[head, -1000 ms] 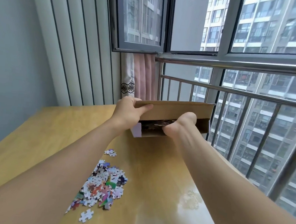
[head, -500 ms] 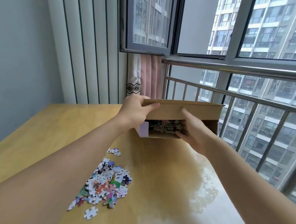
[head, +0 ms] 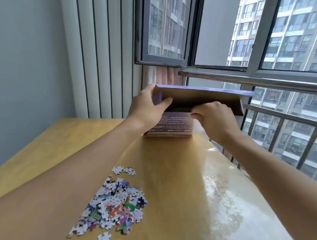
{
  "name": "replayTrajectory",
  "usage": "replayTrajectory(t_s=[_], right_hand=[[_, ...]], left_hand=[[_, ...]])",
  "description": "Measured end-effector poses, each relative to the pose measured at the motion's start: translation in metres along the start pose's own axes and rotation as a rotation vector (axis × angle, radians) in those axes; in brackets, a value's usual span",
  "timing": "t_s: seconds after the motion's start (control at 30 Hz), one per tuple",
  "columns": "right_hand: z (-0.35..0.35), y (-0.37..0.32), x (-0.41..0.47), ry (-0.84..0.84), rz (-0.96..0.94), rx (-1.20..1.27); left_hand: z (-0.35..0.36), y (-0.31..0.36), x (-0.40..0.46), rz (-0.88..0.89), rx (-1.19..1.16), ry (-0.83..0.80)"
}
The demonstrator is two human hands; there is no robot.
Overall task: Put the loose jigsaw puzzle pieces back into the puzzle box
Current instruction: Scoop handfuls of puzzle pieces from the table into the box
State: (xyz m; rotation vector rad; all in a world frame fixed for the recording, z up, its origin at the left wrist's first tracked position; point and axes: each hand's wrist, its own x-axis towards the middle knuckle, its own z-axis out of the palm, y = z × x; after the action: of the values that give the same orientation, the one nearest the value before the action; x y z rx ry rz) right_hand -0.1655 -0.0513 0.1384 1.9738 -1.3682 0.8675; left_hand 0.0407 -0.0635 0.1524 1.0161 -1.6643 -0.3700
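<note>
1. Puzzle box (head: 174, 125) stands at the far end of the table (head: 178, 170), at about 12 o'clock from the person, and its printed purple front wall now faces the camera. Half a second ago this box was tipped toward the person, so that the pieces inside were in view; now the inside is only a dark gap.
2. Its lid flap (head: 200, 98) is raised above the box. The left hand (head: 147, 109) grips the flap's left corner, with the thumb curled over the edge.
3. The right hand (head: 214, 119) has come out of the opening. Its fingers are curled at the front rim, but I cannot tell whether they pinch something.
4. In my judgement, one handful is already delivered and the box is set upright again.
5. Many loose pieces (head: 116, 206) lie in a heap at 7 o'clock of the box, close to the person, with a few single pieces beside it. The heap looks the same as before, so much work remains.
</note>
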Motion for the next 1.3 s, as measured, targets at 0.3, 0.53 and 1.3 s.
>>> replayTrajectory(t_s=[0.3,0.53,1.3], right_hand=[[0.005,0.001,-0.008,0.010,-0.059,0.077],[0.026,0.000,-0.039,-0.254,0.030,0.063],[0.028,-0.144,-0.043,-1.003,-0.057,0.446]], left_hand=[[-0.005,-0.013,-0.004,-0.056,-0.014,-0.073],[0.007,-0.041,-0.019,-0.144,0.048,-0.110],[-0.073,-0.108,-0.067,-0.328,0.284,-0.487]])
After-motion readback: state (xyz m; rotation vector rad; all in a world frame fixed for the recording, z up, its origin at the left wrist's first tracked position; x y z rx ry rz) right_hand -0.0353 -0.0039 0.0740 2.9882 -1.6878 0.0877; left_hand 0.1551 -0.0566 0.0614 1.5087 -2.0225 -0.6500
